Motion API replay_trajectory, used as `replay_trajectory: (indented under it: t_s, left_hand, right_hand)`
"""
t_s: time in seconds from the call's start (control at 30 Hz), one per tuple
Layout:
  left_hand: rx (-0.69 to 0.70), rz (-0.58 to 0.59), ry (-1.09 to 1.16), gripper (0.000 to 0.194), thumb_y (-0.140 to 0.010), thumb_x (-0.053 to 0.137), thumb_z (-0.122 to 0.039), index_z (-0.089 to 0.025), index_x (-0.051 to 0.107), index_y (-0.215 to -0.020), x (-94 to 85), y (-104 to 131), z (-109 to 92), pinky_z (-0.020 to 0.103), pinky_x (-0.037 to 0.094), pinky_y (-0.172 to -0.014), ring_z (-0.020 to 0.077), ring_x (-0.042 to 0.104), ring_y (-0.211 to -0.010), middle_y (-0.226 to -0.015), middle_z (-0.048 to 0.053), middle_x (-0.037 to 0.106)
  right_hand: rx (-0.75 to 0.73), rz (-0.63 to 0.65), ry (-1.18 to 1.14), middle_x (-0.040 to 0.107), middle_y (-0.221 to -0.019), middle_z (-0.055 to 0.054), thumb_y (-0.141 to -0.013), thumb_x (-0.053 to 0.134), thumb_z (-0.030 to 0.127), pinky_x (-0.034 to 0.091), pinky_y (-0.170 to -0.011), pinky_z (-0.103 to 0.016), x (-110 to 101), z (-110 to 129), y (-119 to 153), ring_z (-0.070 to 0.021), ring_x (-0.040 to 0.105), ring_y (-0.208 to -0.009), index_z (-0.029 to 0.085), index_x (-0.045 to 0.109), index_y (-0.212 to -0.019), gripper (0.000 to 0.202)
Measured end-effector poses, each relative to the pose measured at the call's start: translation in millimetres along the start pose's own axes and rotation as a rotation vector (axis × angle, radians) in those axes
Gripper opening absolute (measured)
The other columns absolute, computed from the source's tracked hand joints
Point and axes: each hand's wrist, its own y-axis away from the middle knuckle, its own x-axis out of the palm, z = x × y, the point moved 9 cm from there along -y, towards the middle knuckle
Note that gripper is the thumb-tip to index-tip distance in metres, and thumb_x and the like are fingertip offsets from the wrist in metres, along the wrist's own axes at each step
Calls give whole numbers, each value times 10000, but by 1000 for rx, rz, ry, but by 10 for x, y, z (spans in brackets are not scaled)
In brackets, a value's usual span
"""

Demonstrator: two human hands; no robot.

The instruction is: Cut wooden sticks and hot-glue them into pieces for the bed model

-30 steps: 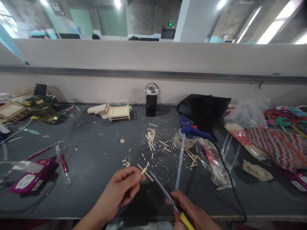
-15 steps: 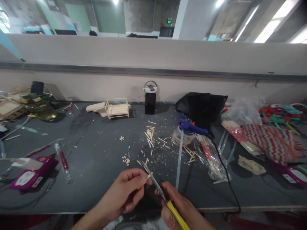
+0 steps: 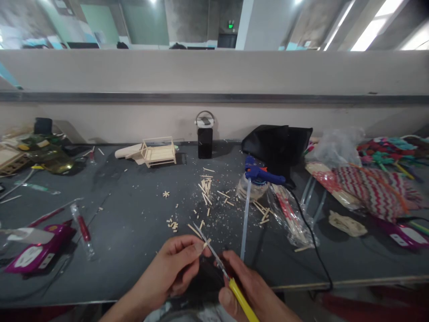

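Note:
Between thumb and forefinger, my left hand (image 3: 179,264) pinches a small wooden stick (image 3: 207,243) near the table's front edge. My right hand (image 3: 246,284) is wrapped round the yellow handle of a pair of scissors (image 3: 219,264). The scissor blades point up and left and touch or pass close by the stick. Beyond the hands lie a small pile of short cut pieces (image 3: 173,224), a star-shaped wooden piece (image 3: 166,194) and a cluster of thin sticks (image 3: 205,190).
A blue glue gun (image 3: 263,173) rests on a round container. Behind stand a small wooden frame model (image 3: 159,154) and a black phone (image 3: 205,143). Purple devices (image 3: 40,248) lie left and right. A black cable (image 3: 311,232) runs down the right side.
The view has shifted slightly, so the table's things appear a little further left. Both hands stay close together, with the stick now showing more clearly against the blades.

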Motion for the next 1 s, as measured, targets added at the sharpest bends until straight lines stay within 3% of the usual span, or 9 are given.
replay_trajectory:
  t_s: [0.5,0.7,0.8,0.9,1.0]
  left_hand:
    - [-55,-23,-27,303,-799,629,-469,-166,655,-806,30,0,3,153,132,-277,21,138,-287,-374,-104,349]
    - [-69,-17,-36,301,-805,624,-462,-164,656,-812,36,3,13,155,122,-277,22,122,-293,-379,-109,343]
    - [-81,-33,-19,296,-797,628,-453,-158,645,-808,10,-5,38,156,115,-277,26,115,-298,-374,-112,339]
    - [-75,-60,-5,311,-786,629,-463,-153,634,-799,-35,-27,54,153,123,-275,26,114,-293,-368,-115,337]
    - [-94,-50,-11,325,-772,641,-477,-153,627,-796,-56,-53,80,151,118,-277,22,104,-297,-384,-120,332]
  right_hand:
    - [-10,-53,3,529,-808,-8,-939,386,568,420,-615,-250,-55,27,37,-137,478,-684,198,470,-1074,402]
    - [4,-43,-9,559,-854,-39,-936,389,569,451,-666,-269,-15,-48,49,-157,510,-729,190,493,-1075,417]
    - [65,-111,-40,568,-848,-49,-910,405,617,463,-677,-273,-4,-155,48,-174,531,-759,193,536,-1035,462]
    - [143,-190,-135,556,-811,-28,-850,467,682,462,-616,-241,11,-280,61,-158,537,-721,207,566,-976,502]
    - [215,-165,-277,496,-689,20,-807,538,689,404,-487,-202,96,-379,86,-117,481,-576,230,576,-997,498]
